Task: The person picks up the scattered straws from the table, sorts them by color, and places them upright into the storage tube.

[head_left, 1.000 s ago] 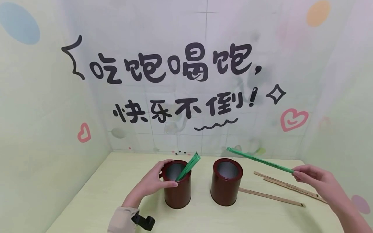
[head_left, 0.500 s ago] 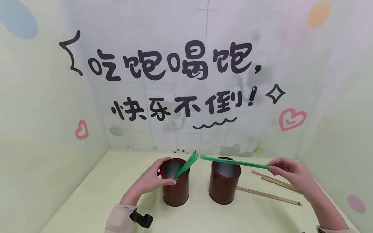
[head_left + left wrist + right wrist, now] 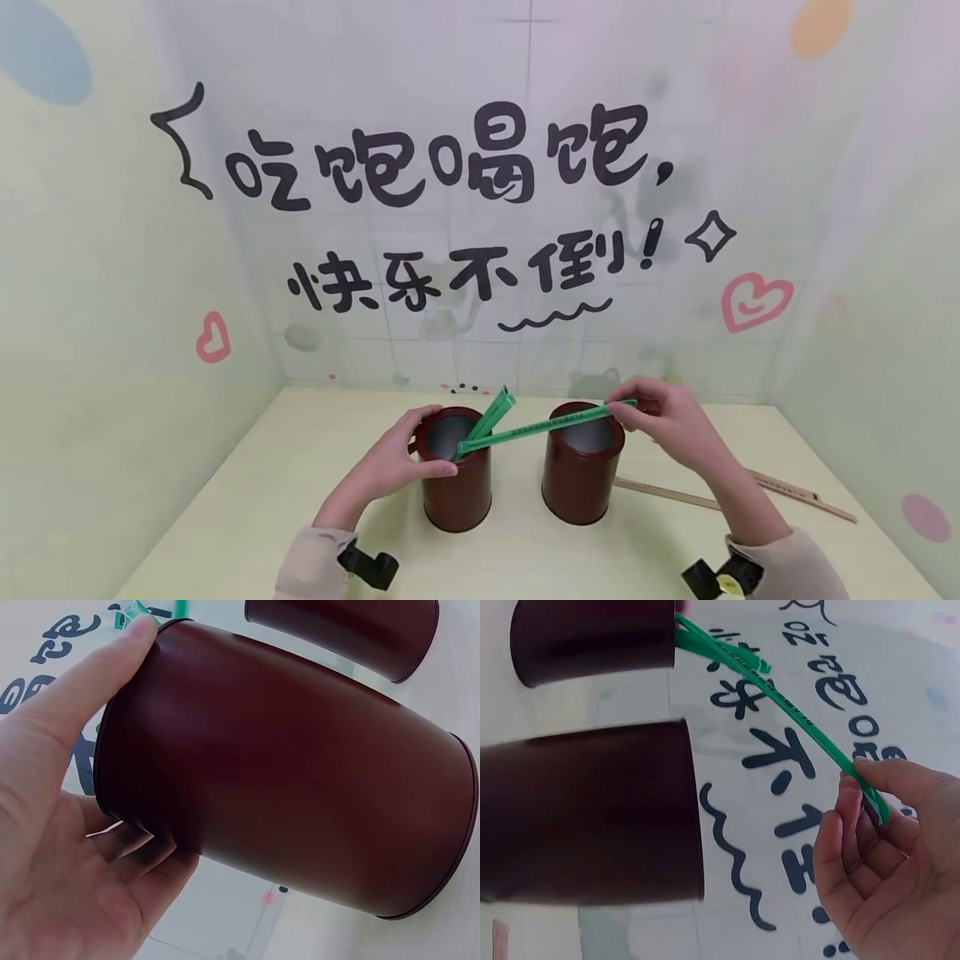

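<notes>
Mid-insert. My right hand [image 3: 660,417] pinches the far end of a green strip [image 3: 536,427] betw thumb + fingertips; strip slants down-left, crossing over the right can [image 3: 581,467], and its low tip sits right at the mouth of the left can [image 3: 456,475]. Can't tell from the head view if the tip is past the rim or just on it. Right wrist view shows the same strip [image 3: 780,697] running to that can's opening, alongside the green strips [image 3: 491,417] already leaning inside.

My left hand [image 3: 390,467] wraps the left can near the rim, thumb on the front, fingers round the back. Left wrist view confirms: thumb [image 3: 82,690] flat along the wall, can [image 3: 285,780] steady.

Both cans stand mid-desk, near each other, not touching. Two tan strips [image 3: 750,492] lie flat toward the right edge of the desk [image 3: 525,558], behind my right forearm.

Next move, as I judge it: tilt the strip steeper, feed the tip down inside, then loosen the pinch. Needs the left hand bracing the can so the push doesn't tip it. Risk: strip snags the leaning ones or catches the right can's rim.
</notes>
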`<state>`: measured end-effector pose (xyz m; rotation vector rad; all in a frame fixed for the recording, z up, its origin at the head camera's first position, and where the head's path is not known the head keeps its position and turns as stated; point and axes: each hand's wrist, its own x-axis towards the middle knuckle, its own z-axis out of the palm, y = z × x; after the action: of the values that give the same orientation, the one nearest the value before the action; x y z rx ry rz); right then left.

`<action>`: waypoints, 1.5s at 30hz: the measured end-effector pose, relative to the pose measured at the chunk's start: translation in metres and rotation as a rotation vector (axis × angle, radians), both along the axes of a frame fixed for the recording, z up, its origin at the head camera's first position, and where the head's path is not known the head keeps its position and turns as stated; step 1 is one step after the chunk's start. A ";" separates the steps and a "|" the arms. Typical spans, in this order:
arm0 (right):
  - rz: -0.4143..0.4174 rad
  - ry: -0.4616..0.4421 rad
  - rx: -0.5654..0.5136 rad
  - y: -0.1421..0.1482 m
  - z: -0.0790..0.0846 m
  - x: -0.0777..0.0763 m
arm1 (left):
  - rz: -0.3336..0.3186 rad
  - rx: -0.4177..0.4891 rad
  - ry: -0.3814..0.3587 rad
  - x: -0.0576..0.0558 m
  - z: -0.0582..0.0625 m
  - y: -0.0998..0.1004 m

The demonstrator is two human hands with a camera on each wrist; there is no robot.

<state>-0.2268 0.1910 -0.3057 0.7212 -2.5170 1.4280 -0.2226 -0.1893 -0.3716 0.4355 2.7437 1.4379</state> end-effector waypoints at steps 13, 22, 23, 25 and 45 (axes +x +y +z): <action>0.080 -0.029 -0.102 -0.052 0.001 -0.007 | 0.018 0.005 -0.023 -0.004 -0.003 0.001; 0.144 -0.054 -0.123 -0.059 -0.005 -0.005 | 0.018 0.000 -0.024 -0.004 -0.002 0.003; 0.138 -0.056 -0.119 -0.058 -0.005 -0.005 | 0.018 -0.001 -0.023 -0.005 -0.001 0.003; 0.125 -0.064 -0.115 -0.055 -0.006 -0.003 | 0.019 -0.005 -0.022 -0.004 0.000 0.003; -0.012 -0.071 -0.088 0.016 -0.022 0.008 | 0.057 -0.122 0.013 -0.008 0.006 -0.015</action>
<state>-0.2189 0.2074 -0.3274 0.6498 -2.4874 1.5758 -0.2306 -0.2040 -0.3656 0.3666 2.8561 1.2732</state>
